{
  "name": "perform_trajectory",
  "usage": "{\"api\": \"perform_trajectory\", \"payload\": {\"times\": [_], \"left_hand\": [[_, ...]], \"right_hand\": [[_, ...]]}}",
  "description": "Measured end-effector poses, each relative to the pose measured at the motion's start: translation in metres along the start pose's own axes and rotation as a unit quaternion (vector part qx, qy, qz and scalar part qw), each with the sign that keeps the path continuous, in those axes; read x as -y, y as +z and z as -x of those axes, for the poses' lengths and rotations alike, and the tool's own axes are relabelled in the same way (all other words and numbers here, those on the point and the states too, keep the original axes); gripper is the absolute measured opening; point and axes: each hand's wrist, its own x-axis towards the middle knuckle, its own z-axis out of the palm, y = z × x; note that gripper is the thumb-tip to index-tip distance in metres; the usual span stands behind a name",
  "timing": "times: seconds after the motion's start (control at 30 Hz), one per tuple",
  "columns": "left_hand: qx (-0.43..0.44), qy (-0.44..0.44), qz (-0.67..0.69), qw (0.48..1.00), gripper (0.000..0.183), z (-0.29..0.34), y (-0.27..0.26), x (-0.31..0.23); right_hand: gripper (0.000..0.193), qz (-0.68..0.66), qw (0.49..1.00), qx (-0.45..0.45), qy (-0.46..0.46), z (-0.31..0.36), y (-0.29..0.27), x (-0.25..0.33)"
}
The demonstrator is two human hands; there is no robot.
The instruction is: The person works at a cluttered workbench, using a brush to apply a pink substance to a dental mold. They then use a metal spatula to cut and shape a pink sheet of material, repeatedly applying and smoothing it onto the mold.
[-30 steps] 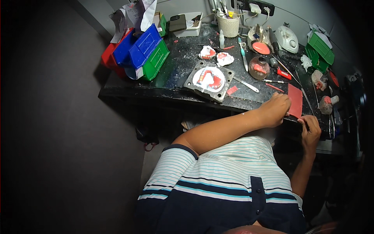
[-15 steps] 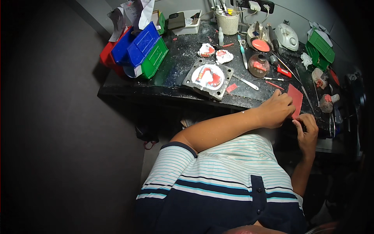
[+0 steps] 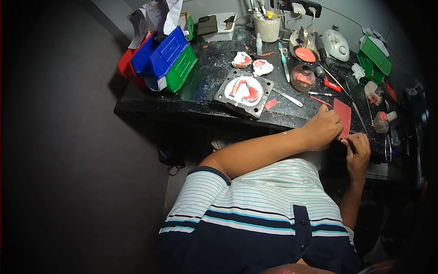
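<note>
Both my hands meet at the front right edge of the dark bench, around a flat pink wax sheet (image 3: 343,116). My left hand (image 3: 324,129), its forearm reaching across from the left, has its fingers closed on the sheet's left edge. At the lower end, my right hand (image 3: 359,150) pinches the near corner of the wax between thumb and fingers. The fingertips of both hands nearly touch there, and the contact is partly hidden. A thin red stick (image 3: 321,101) lies just beyond my left hand.
Left of my hands is a metal flask (image 3: 257,111) holding white plaster. A wax scrap (image 3: 271,104), a white-handled knife (image 3: 289,97), two dental casts (image 3: 262,67), a round burner (image 3: 303,77) and a red lighter (image 3: 332,84) lie around. Coloured bins (image 3: 166,57) stand at left.
The wax sheet has shifted slightly left and its face has tilted, looking darker. My right hand has moved a little left with it; my left hand stays nearly in place.
</note>
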Motion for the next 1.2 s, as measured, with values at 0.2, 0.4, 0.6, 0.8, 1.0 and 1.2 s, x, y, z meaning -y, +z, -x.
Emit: {"api": "perform_trajectory", "payload": {"times": [0.2, 0.4, 0.6, 0.8, 1.0, 1.2], "left_hand": [[0.002, 0.0, -0.009, 1.0, 0.029, 0.0, 0.0, 0.0], [-0.011, 0.0, -0.012, 1.0, 0.026, 0.0, 0.0, -0.001], [-0.017, 0.003, -0.004, 1.0, 0.024, 0.0, 0.003, 0.002], [-0.072, 0.044, -0.068, 0.994, 0.027, 0.005, -0.03, -0.01], [-0.342, -0.029, -0.206, 0.917, 0.035, 0.05, -0.242, 0.025], [-0.469, -0.361, -0.305, 0.746, 0.063, 0.195, -0.261, 0.1]], "right_hand": [[0.014, -0.012, 1.0, -0.017, -0.01, 0.0, 0.002, 0.0], [0.015, -0.028, 1.0, -0.007, 0.005, 0.002, 0.0, 0.0], [0.014, -0.016, 1.0, -0.001, -0.004, 0.001, 0.001, -0.003], [0.014, -0.042, 0.999, -0.002, -0.007, 0.003, 0.004, -0.001], [0.013, -0.063, 0.997, -0.004, 0.045, 0.007, 0.002, -0.005], [0.014, -0.073, 0.997, 0.002, 0.019, -0.003, 0.002, -0.003]]}}
